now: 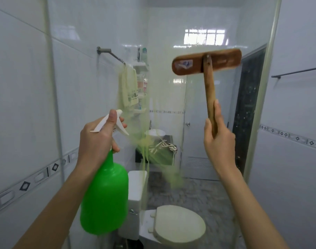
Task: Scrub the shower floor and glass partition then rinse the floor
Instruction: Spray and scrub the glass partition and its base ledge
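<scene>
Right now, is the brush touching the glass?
Cannot tell. The head view shows the brush raised in the right hand in front of the glass, but its bristles face away, hiding any contact or gap.

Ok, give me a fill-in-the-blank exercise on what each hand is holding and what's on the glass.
1. The left hand holds a ____ spray bottle.
2. The right hand has its grip on the wooden handle of a ____.
3. Yellowish-green streaks run down the glass partition, and behind it the toilet has its lid ____.

Missing words: green; brush; closed
</scene>
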